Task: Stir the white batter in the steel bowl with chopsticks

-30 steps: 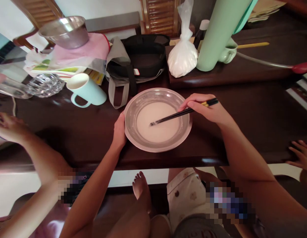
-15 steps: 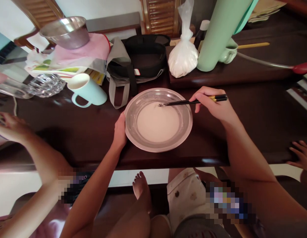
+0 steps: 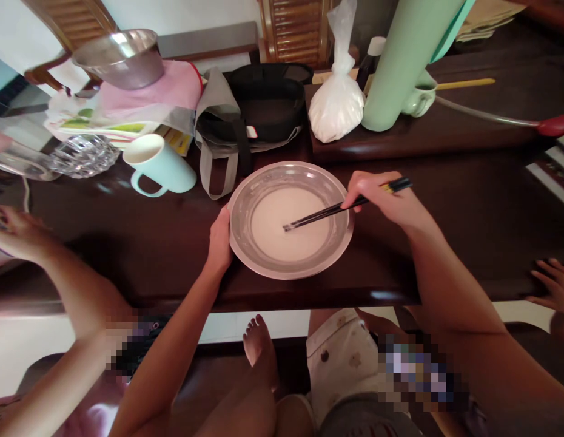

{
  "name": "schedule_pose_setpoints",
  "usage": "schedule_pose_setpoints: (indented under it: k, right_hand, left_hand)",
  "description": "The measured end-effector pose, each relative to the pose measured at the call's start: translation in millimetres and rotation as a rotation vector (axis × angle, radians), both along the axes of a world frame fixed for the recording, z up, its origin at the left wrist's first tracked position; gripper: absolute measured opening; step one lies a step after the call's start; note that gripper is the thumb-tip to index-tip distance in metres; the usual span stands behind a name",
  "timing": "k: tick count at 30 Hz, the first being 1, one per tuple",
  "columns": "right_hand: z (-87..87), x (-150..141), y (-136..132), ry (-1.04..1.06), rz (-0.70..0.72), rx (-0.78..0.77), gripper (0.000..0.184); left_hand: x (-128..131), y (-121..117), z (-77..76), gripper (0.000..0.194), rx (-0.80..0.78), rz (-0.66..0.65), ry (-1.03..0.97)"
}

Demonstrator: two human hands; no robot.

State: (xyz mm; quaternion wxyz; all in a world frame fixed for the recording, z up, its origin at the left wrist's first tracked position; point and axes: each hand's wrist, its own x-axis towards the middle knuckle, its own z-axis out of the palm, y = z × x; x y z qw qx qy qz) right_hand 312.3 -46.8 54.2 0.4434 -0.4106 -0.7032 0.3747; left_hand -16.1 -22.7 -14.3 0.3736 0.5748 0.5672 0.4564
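A round metal bowl (image 3: 243,249) stands near the front edge of the dark table, holding a smooth, whitish liquid (image 3: 291,243). My left hand (image 3: 221,235) grips the bowl's left side, its fingers partly hidden by the rim. My right hand (image 3: 377,194) is closed around a pair of black chopsticks (image 3: 321,212) with gold bands near their upper ends. The chopsticks slant down over the bowl's right rim, and their whitened tips are at the liquid near the middle.
Behind the bowl are a pale blue mug (image 3: 170,173), a grey-and-black bag (image 3: 268,112), a tied bag of white powder (image 3: 336,109) and a tall green flask (image 3: 391,73). Another person's arm (image 3: 77,273) rests at the left; another hand (image 3: 555,282) lies at the right edge.
My right hand has swung the chopsticks toward me, their tips moving from the far side of the liquid to its middle. The bowl and my left hand have stayed in place.
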Motion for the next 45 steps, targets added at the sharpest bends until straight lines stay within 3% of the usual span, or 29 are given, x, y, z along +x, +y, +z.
schedule_pose_setpoints:
  k: [3, 6, 9, 11, 14, 17, 20, 23, 25, 29, 31, 34, 37, 40, 43, 45]
  right_hand:
    - [-1.6, -0.4, 2.2, -0.074, -0.075, 0.021, 0.028]
    - [-5.2, 7.2, 5.4, 0.073, -0.202, 0.068, 0.032]
    - [-5.5, 8.0, 4.7, 0.196, -0.115, 0.025, 0.036]
    - [-2.9, 3.4, 2.6, 0.092, -0.008, -0.060, 0.031]
    - [1.0, 0.3, 1.0, -0.018, -0.045, -0.009, 0.024]
    - [0.6, 5.7, 2.1, 0.050, -0.160, 0.026, 0.029]
    - [-1.6, 6.4, 2.7, 0.090, -0.093, -0.021, 0.033]
    - [-2.0, 1.0, 2.7, -0.034, 0.008, -0.021, 0.019]
    - [-1.7, 1.5, 3.4, -0.075, -0.028, 0.028, 0.015]
    - [-2.1, 11.2, 4.5, 0.073, -0.162, 0.058, 0.031]
    - [-2.3, 10.8, 3.7, 0.124, -0.079, 0.007, 0.032]
    - [-1.9, 3.7, 2.5, -0.033, 0.020, -0.023, 0.018]
    - [-1.8, 3.5, 3.6, -0.086, -0.076, 0.034, 0.017]
    - [-2.3, 10.0, 4.8, 0.025, -0.196, 0.062, 0.029]
    - [-1.6, 7.6, 3.5, 0.074, -0.093, -0.005, 0.034]
    - [-0.2, 1.2, 2.6, -0.010, -0.009, -0.023, 0.030]
  left_hand:
    - [0.4, -0.3, 1.1, 0.058, -0.017, 0.032, 0.017]
    - [0.7, -0.7, 1.8, 0.057, -0.019, 0.039, 0.008]
    - [0.4, -0.6, 1.7, 0.056, -0.015, 0.025, 0.011]
    - [0.2, -0.3, 1.7, 0.055, -0.014, 0.033, 0.027]
    - [0.3, 0.2, 2.0, 0.056, -0.015, 0.044, 0.033]
    - [0.6, 0.1, 1.9, 0.057, -0.012, 0.023, 0.015]
    - [0.2, 0.2, 0.7, 0.057, -0.013, 0.016, 0.004]
    - [0.1, 0.7, -0.3, 0.057, -0.016, 0.029, 0.002]
    - [0.7, 0.9, 0.0, 0.058, -0.012, 0.028, 0.000]
    - [2.5, 0.3, 2.3, 0.056, -0.004, 0.010, 0.004]
    - [2.5, -0.2, 2.7, 0.055, -0.003, 0.010, 0.009]
    - [1.8, -0.7, 2.2, 0.056, 0.008, 0.024, 0.008]
    - [1.4, -1.1, 2.6, 0.057, 0.007, 0.018, 0.019]
    - [1.6, -1.4, 3.7, 0.057, 0.000, 0.008, 0.025]
    - [1.8, -1.4, 3.7, 0.057, -0.002, 0.010, 0.036]
    - [1.8, -1.4, 3.4, 0.058, -0.005, 0.022, 0.036]
